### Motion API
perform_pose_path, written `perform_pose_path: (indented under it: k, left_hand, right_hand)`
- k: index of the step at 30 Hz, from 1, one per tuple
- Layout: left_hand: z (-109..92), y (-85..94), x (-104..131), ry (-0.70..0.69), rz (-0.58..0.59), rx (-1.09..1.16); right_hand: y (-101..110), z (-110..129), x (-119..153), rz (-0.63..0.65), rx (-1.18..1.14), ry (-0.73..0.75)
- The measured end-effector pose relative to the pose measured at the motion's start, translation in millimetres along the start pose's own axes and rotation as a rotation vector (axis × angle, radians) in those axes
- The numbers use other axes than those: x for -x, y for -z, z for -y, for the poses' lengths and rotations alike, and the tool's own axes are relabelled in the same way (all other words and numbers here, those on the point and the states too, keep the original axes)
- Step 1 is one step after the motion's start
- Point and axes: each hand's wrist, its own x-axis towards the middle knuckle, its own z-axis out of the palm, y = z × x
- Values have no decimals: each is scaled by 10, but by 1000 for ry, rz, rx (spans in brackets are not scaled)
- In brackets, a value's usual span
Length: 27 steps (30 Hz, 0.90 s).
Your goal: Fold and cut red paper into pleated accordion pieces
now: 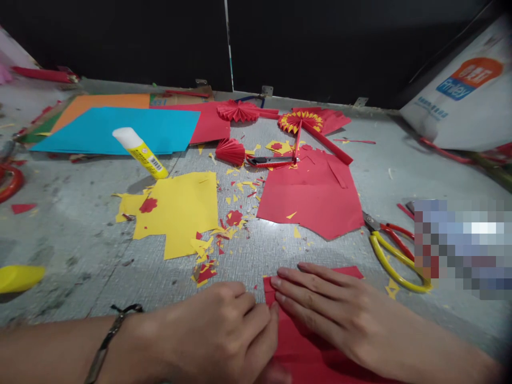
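A red sheet [304,352] lies at the front edge of the view, a narrow strip along its far edge showing beyond my fingers. My right hand [336,309] rests flat on it, fingers stretched out to the left and held side by side. Beside them, my left hand [224,330] is curled, its fingers closed at the sheet's left edge; the fingertips are partly hidden, and it pinches the paper there. A dark cord bracelet [108,341] circles the left wrist. Farther off lie a larger cut red sheet [312,197] and a cut yellow sheet [184,213].
A glue stick [140,153] stands tilted near blue sheets [120,130]. Pleated red rosettes [238,111] and a box cutter [272,161] lie at the middle back. Yellow-and-red-handled scissors [394,256] are right, below a white bag [460,96]. Paper scraps [234,217] litter the centre.
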Motion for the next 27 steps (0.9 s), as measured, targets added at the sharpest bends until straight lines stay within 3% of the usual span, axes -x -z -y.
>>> perform_pose_path:
  k: [3, 8, 16, 23, 27]
  left_hand:
    - [23, 1, -15, 67, -79, -3]
    - [25, -20, -31, 120, -5, -19]
    - [61, -3, -28, 195, -79, -92]
    - [163, -4, -41, -20, -70, -34]
    - [124, 6, -40, 5, -26, -15]
  right_hand:
    - [-2, 6, -18, -11, -20, -6]
    - [32, -25, 9, -59, -25, 15]
    - [49, -86, 154, -117, -40, -43]
    - [-93, 66, 100, -178, -61, -132]
    - [28, -42, 105, -183, -80, -103]
